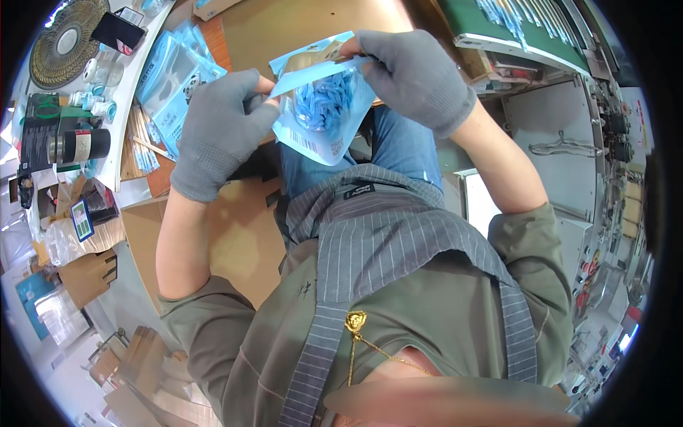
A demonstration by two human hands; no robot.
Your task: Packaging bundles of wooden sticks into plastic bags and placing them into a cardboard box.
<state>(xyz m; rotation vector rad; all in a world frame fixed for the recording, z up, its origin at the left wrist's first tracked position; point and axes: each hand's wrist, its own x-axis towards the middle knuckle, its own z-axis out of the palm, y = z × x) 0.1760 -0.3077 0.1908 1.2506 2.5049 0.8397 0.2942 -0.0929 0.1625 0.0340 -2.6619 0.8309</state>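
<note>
Cluttered packing bench w/ brown cardboard top: a stack of flat light-blue printed pouches sits at its left edge, a black cylindrical flask further left. Both hands in grey knit gloves hold one light-blue plastic zip pouch up over the lap, chest-high; left hand is closed, pinching the left end of the top flap, right hand is curled shut on the right end. Pouch looks already filled w/ small blue twisted pieces; the mouth seems not fully closed yet, so sealing appears to be what's left.
</note>
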